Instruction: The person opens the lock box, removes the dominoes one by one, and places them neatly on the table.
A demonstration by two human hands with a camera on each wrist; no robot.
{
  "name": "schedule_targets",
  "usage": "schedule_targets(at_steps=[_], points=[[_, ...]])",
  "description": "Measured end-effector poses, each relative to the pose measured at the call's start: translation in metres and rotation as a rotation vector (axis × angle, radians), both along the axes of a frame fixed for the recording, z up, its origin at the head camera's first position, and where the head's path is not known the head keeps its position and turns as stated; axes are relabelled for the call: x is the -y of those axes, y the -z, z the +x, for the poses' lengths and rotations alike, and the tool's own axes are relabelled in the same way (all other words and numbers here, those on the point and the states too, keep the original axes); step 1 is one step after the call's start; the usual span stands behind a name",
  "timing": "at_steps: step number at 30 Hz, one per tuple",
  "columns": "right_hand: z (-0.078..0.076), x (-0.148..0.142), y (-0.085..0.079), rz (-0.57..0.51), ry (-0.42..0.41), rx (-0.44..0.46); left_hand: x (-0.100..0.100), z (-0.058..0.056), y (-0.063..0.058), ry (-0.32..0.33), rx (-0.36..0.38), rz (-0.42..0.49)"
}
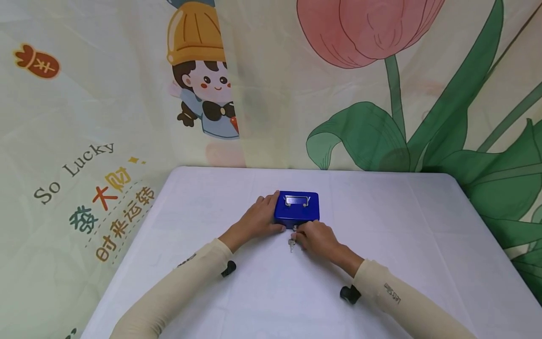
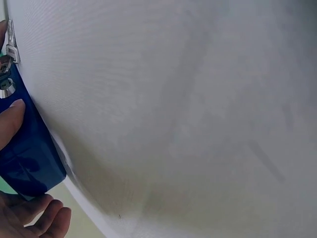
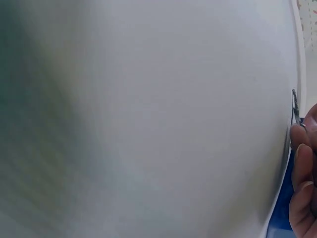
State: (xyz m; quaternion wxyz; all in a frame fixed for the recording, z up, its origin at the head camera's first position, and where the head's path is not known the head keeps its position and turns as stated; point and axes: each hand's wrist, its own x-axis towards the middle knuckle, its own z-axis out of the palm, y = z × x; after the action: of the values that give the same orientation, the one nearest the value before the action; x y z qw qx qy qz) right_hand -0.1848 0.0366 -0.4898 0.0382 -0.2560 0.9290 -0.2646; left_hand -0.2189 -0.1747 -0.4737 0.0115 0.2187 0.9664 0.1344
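Observation:
A small blue cash box (image 1: 296,214) with a metal carrying handle (image 1: 297,201) on its lid stands on the table, lid down. My left hand (image 1: 256,219) holds its left side, the thumb (image 2: 11,121) against the front face and the fingers around the other side. At the front lock (image 2: 7,88) my right hand (image 1: 319,240) pinches a key, mostly hidden by the fingers. From it hangs a second silver key (image 1: 291,244), which also shows in the right wrist view beyond the fingertips.
A white-covered table (image 1: 381,226) extends around the box on all sides. Behind it hangs a printed cloth (image 1: 271,94) with a tulip and a cartoon figure. Dark wrist cameras (image 1: 350,294) sit under both sleeves.

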Motion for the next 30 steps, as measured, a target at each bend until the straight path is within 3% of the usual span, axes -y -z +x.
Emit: schedule_targets(at_steps=[13,30], points=[[-0.010,-0.007,0.007,-0.070,0.006,0.126,-0.002,-0.008,0.002,-0.021,0.009,0.004],[-0.011,-0.007,0.010,-0.016,0.042,0.158,-0.003,-0.013,0.007,-0.029,-0.004,0.010]])
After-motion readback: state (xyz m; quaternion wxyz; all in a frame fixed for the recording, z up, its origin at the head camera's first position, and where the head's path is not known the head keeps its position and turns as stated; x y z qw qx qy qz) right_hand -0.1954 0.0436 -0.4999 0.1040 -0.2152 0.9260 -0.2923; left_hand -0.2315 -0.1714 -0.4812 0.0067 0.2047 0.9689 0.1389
